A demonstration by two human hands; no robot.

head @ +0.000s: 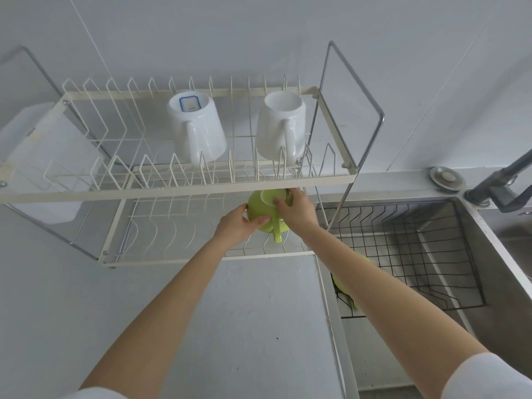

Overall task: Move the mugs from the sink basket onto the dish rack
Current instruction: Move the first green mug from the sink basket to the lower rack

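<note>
A green mug [260,210] is upside down over the lower tier of the cream dish rack [178,259], its handle pointing toward me. My left hand [237,227] grips its left side and my right hand [293,210] holds its base from the right. Two white mugs [198,125] [280,125] stand upside down on the rack's upper tier. Another green mug [342,286] lies in the black wire sink basket [431,254], mostly hidden behind my right forearm.
The steel sink [489,298] is at the right with a dark faucet [501,182] behind it. A white cutting board [43,156] hangs at the rack's left end. The grey counter [230,326] runs in front of the rack. The wall is close behind.
</note>
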